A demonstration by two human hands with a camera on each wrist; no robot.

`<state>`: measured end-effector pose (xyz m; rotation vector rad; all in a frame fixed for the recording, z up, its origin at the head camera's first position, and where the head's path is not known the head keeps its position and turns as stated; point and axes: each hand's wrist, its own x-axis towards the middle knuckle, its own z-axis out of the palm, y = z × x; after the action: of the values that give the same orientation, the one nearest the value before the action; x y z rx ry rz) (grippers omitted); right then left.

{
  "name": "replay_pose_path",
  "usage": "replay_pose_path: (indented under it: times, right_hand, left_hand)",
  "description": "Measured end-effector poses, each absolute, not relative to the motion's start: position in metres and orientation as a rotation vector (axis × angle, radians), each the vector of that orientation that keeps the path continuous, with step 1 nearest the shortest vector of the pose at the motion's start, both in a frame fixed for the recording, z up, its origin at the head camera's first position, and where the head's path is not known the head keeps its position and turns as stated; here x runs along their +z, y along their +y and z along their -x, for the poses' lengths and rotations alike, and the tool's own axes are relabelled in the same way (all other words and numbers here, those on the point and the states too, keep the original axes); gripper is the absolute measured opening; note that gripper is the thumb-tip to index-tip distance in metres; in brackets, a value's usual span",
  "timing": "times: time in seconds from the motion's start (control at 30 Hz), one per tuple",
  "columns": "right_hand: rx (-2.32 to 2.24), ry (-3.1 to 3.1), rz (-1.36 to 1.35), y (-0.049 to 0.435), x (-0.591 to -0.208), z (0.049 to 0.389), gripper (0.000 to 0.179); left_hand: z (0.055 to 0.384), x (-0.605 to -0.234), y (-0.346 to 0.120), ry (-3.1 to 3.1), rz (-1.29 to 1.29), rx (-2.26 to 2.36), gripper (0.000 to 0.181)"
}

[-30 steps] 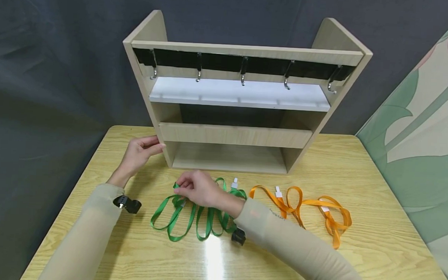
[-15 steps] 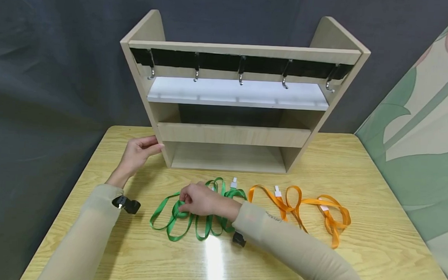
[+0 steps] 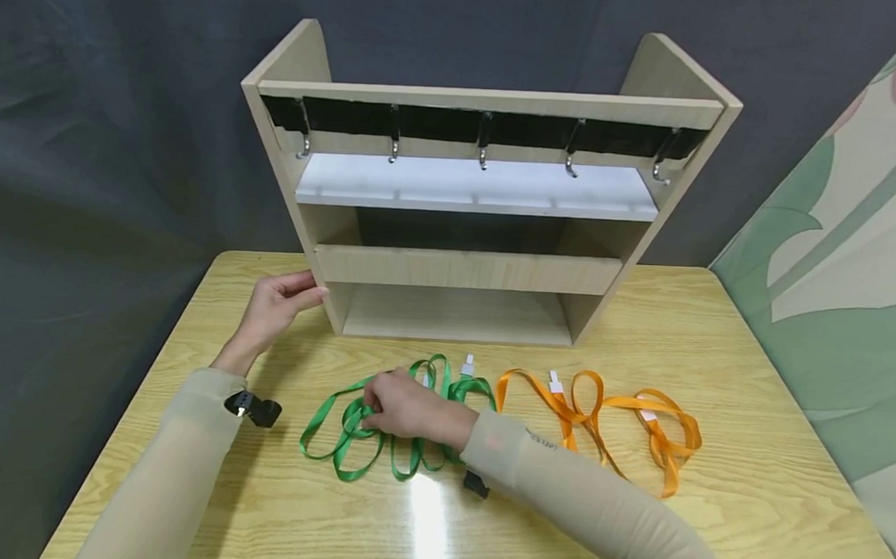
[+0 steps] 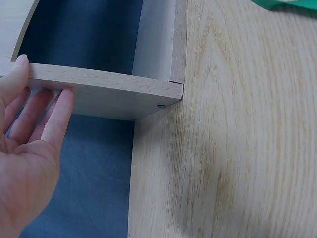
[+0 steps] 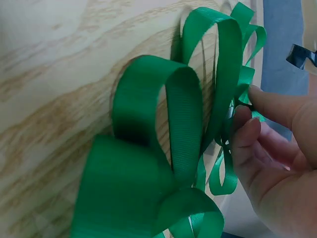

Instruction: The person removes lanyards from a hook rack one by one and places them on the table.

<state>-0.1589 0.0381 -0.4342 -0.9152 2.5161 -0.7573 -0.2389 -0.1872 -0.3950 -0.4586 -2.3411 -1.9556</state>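
Observation:
In the head view my left hand holds the left side panel of a pale wooden shelf rack. The left wrist view has the thumb on one face of that panel and the fingers against the other. Over the table's middle, my right hand pinches a strip of green lanyard between thumb and fingertips. Green ribbon loops lie spread to both sides of this hand, partly hidden under it. A white clip shows at the far side of the green loops.
Orange lanyards with white clips lie on the wooden table, right of the green ones. Several metal hooks hang from a black strip along the rack's upper rail. A white shelf sits below the hooks. Dark cloth hangs behind.
My right hand has moved slightly right and nearer to me, bringing the pinched green lanyard lower over the loops. The left hand stays on the rack's side panel.

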Motion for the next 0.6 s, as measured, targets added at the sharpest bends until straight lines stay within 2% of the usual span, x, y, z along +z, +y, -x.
replay_pose_path:
  times: [0.37,0.6]
  right_hand:
    - [-0.851,2.521,0.861,0.0431,-0.4339,0.1596,0.025]
    - [-0.846,2.495,0.938,0.0443,-0.4363,0.1598,0.020]
  left_hand:
    - [0.2387,-0.3949,-0.1864,-2.337,0.453,-1.956,0.034]
    - [0.2373,-0.3939,-0.1860,-2.334,0.461,-1.965,0.035]
